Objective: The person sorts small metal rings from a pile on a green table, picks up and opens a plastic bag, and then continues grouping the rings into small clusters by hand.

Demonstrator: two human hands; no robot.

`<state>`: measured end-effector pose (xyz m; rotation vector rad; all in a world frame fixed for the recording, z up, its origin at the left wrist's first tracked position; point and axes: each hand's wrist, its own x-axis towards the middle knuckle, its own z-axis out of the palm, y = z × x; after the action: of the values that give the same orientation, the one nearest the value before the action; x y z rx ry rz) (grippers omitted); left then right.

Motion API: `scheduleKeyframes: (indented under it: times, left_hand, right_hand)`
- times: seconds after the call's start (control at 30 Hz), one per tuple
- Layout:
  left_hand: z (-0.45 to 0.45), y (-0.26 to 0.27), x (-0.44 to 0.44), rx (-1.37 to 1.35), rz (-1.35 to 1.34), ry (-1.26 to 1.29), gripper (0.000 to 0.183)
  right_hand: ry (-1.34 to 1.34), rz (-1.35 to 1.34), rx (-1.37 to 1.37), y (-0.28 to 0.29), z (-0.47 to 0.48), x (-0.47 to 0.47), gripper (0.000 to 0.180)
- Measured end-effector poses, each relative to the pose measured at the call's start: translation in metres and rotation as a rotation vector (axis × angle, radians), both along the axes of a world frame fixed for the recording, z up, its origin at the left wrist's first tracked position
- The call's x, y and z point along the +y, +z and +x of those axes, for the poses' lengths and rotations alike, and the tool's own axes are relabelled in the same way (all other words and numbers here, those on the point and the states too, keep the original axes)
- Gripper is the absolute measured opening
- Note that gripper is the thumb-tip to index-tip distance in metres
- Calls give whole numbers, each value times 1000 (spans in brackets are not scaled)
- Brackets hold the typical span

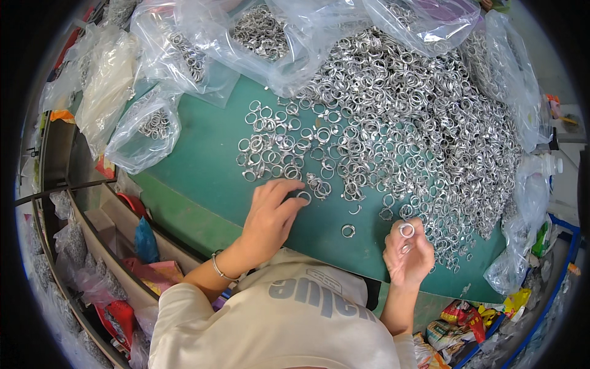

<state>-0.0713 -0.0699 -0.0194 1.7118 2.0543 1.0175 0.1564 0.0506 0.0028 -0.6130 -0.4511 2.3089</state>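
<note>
Silvery metal rings lie in a large heap (428, 106) on a green tabletop (203, 138), thinning into a loose scatter towards the left. My left hand (272, 217) pinches one ring (304, 197) between thumb and index finger, just below the scatter. My right hand (409, 253) is turned palm up at the heap's lower edge and holds a ring (406, 230) at its fingertips; another ring (405, 249) shows against the palm. Between my hands a single ring (348, 231) rests on the table, with a broken or open ring (355, 210) above it.
Clear plastic bags of rings (154, 133) line the table's far and left sides. More plastic (521, 230) hangs along the right edge. An open drawer (110, 226) holding a blue bag (146, 242) is at the left. Colourful packets (461, 323) lie below right, beside a blue frame (569, 258).
</note>
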Motion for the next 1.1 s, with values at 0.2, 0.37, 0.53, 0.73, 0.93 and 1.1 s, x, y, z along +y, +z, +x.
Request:
scheduleKeyframes:
  times: [0.2, 0.37, 0.53, 0.73, 0.93, 1.1]
  left_hand:
    - [7, 8, -7, 10, -38, 52, 34]
    - [11, 6, 16, 202, -55, -24, 34]
    - [-13, -8, -3, 180, -50, 78, 30]
    - [-38, -8, -9, 135, -56, 153, 31]
    - [-33, 4, -13, 80, -103, 169, 47]
    - [-47, -12, -7, 6, -27, 211, 46]
  right_hand:
    - [-48, 67, -167, -9, 3, 12, 9]
    - [158, 202, -390, -7, -30, 5, 14]
    - [152, 1288, -1191, -7, -45, 1, 28]
    - [148, 1680, -1391, -11, -71, 4, 21]
    - [142, 1577, -1711, -5, -50, 14, 17]
    - [254, 1681, -1287, 6, -115, 1, 26]
